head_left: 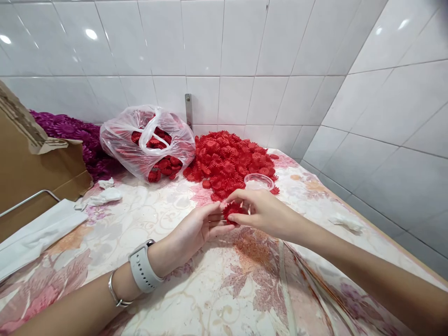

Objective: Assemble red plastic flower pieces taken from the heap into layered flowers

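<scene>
A small red artificial flower [231,212] with fringed petals is between my two hands above the tablecloth. My right hand [255,210] pinches it from the right with thumb and fingers. Palm up, my left hand [203,224] lies beside and partly under the flower, its fingers stretched out. Just beyond my hands a heap of similar red flowers [229,158] is piled against the tiled wall. A round clear plastic dish [259,182] sits at the heap's front right edge, close to my right hand; what it contains is hard to make out.
A tied clear plastic bag [121,135] of red flowers stands left of the heap. Purple flowers [68,133] lie behind a cardboard box [38,172]. Crumpled tissue [105,196] and white sheets [38,233] are at left. Thin strips [311,280] lie under my right forearm.
</scene>
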Demonstrator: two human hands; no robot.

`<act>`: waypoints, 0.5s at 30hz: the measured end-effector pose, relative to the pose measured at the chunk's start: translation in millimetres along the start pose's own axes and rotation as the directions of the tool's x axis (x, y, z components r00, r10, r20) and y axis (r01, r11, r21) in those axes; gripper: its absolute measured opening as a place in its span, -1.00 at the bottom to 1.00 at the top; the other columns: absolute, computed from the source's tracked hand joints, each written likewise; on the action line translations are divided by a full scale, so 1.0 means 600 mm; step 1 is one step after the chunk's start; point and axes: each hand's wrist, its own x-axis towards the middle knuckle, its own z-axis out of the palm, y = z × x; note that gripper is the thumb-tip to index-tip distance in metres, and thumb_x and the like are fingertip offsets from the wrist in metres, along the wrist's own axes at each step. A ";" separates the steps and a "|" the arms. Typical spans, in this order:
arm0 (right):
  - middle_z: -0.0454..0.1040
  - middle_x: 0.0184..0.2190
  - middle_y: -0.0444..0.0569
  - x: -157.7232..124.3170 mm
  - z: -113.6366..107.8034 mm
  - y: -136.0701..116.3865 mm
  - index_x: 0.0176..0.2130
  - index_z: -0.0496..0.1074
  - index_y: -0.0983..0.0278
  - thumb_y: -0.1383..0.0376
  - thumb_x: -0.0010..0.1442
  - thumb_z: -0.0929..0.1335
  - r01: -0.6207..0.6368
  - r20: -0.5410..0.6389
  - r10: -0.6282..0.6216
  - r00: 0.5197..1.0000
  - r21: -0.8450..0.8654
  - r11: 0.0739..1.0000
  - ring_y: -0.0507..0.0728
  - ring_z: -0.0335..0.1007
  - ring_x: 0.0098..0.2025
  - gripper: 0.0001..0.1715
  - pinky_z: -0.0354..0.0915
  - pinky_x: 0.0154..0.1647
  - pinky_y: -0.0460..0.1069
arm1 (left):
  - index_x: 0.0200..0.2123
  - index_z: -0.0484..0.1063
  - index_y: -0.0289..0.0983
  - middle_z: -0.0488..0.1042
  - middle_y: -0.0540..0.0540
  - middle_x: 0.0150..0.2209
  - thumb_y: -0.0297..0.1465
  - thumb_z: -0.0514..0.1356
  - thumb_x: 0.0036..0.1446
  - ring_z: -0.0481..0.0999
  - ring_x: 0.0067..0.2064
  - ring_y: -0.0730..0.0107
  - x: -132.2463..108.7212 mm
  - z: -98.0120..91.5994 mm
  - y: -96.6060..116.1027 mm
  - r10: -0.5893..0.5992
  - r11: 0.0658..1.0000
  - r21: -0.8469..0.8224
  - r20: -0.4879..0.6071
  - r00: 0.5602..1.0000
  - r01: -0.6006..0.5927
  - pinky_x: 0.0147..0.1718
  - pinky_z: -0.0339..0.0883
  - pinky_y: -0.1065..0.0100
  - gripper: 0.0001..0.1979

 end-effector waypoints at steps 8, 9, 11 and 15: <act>0.37 -0.65 -0.12 -0.009 0.018 0.024 -0.48 0.33 0.34 0.29 0.09 0.29 -0.356 0.227 0.284 0.931 0.728 0.585 -0.03 0.32 -0.67 -0.83 0.15 -0.73 -0.19 | -0.36 0.49 -0.36 0.54 -0.15 -0.35 -0.39 0.12 0.09 0.52 -0.25 0.35 -0.005 -0.002 0.004 -0.053 0.998 0.042 0.081 0.995 0.050 -0.15 0.33 0.40 -0.81; 0.38 -0.66 -0.11 -0.010 0.018 0.025 -0.50 0.32 0.34 0.31 0.08 0.30 -0.400 0.274 0.308 0.911 0.767 0.501 -0.05 0.31 -0.68 -0.83 0.13 -0.75 -0.21 | -0.35 0.49 -0.35 0.54 -0.14 -0.35 -0.39 0.11 0.10 0.52 -0.27 0.36 -0.004 -0.004 0.004 -0.047 0.997 0.057 0.057 0.997 0.044 -0.19 0.35 0.41 -0.81; 0.40 -0.65 -0.10 -0.014 0.019 0.023 -0.51 0.32 0.34 0.33 0.08 0.30 -0.458 0.348 0.332 0.877 0.816 0.352 -0.07 0.30 -0.69 -0.84 0.11 -0.78 -0.23 | -0.35 0.48 -0.33 0.53 -0.12 -0.41 -0.39 0.08 0.11 0.52 -0.36 0.39 -0.001 -0.008 0.004 -0.018 0.997 0.077 -0.060 0.998 0.023 -0.32 0.38 0.42 -0.80; 0.46 -0.56 -0.02 -0.025 0.031 0.021 -0.48 0.37 0.37 0.38 0.09 0.27 -0.457 0.395 0.281 0.874 0.866 0.203 -0.04 0.41 -0.57 -0.85 0.26 -0.65 -0.23 | -0.42 0.44 -0.34 0.47 -0.07 -0.52 -0.44 0.05 0.10 0.47 -0.49 0.45 0.010 -0.015 0.009 0.072 0.993 0.113 -0.283 0.957 -0.041 -0.47 0.36 0.46 -0.82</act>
